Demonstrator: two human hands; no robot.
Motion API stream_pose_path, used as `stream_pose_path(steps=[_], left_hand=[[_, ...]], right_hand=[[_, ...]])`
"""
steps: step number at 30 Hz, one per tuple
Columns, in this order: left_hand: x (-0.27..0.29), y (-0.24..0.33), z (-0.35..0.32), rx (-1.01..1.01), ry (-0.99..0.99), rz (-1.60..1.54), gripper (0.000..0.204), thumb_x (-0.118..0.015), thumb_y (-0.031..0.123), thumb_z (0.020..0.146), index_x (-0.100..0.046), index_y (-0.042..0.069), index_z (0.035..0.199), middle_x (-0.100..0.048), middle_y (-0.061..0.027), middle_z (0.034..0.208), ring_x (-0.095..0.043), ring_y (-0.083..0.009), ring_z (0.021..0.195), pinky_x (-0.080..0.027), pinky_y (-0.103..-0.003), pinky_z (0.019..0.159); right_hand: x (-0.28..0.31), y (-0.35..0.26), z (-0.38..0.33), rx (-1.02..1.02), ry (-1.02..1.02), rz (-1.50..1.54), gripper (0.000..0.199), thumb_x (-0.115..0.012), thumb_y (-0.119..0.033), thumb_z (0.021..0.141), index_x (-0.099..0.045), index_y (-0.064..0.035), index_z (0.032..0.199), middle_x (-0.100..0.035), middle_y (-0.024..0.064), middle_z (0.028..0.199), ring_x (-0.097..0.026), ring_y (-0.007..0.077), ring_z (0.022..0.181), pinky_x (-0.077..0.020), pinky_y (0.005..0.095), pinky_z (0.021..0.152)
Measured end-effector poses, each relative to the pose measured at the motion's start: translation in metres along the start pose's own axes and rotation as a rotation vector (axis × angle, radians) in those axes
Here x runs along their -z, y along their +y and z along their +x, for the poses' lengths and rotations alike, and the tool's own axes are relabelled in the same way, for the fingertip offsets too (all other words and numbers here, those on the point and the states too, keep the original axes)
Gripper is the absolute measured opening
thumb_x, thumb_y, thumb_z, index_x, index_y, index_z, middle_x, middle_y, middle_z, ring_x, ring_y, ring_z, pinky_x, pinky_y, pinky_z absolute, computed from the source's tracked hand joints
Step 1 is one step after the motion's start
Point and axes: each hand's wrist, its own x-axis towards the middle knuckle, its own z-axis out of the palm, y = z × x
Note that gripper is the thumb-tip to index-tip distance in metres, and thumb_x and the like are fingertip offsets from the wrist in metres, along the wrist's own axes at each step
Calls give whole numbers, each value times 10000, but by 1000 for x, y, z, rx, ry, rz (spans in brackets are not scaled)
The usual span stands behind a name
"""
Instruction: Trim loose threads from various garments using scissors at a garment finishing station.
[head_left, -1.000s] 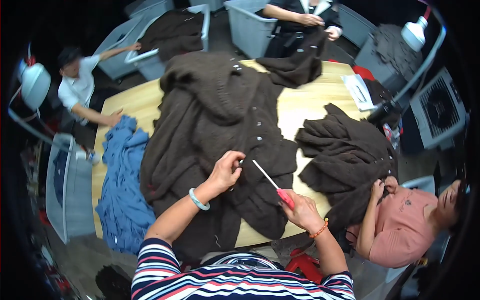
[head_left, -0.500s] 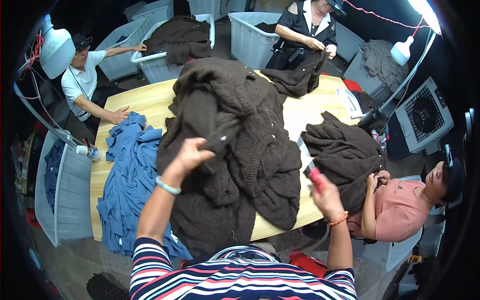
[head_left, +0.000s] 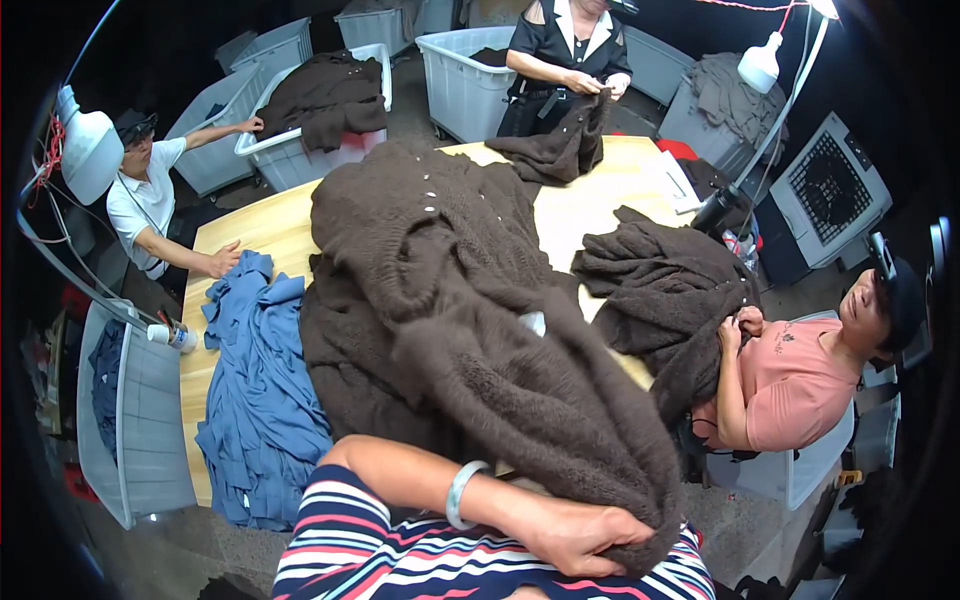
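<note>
Knitwear, a dark brown fuzzy cardigan (head_left: pixel 480 340), is draped from the wooden table (head_left: pixel 250 235) toward the wearer, its hem clenched in the left hand (head_left: pixel 585 538). Soft, floppy and bulky, it is best gathered by its edges. The right hand cannot be seen.

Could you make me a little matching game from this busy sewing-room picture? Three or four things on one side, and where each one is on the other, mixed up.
Things:
1. blue garments
2. brown knitted garment
3. green bangle
4. white lamp

Places:
A. on the wrist of the person's left arm
B. off the table's left side, above a grey bin
C. piled on the left part of the wooden table
D. spread over the middle of the table, one end gripped by the left hand

Pairs: 1-C, 2-D, 3-A, 4-B
</note>
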Motion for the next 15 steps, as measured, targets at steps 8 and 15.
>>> stream_pose_path(steps=[8, 15], left_hand=[[86, 0, 133, -264, 64, 489, 205, -661, 36, 691, -498, -7, 808, -552, -219, 774, -575, -393, 778, -449, -457, 687], [254, -93, 280, -427, 884, 869, 315, -612, 1, 670, -536, 2, 975, -547, -207, 921, -549, -419, 913, -463, -469, 799]], right_hand=[[37, 131, 14, -323, 17, 235, 223, -604, -265, 880, -576, -56, 950, -596, 109, 625, -575, 248, 527, -465, 388, 518], [61, 205, 82, -507, -14, 414, 247, -595, -286, 902, -595, -43, 859, -568, 85, 574, -537, 216, 459, -438, 362, 462]])
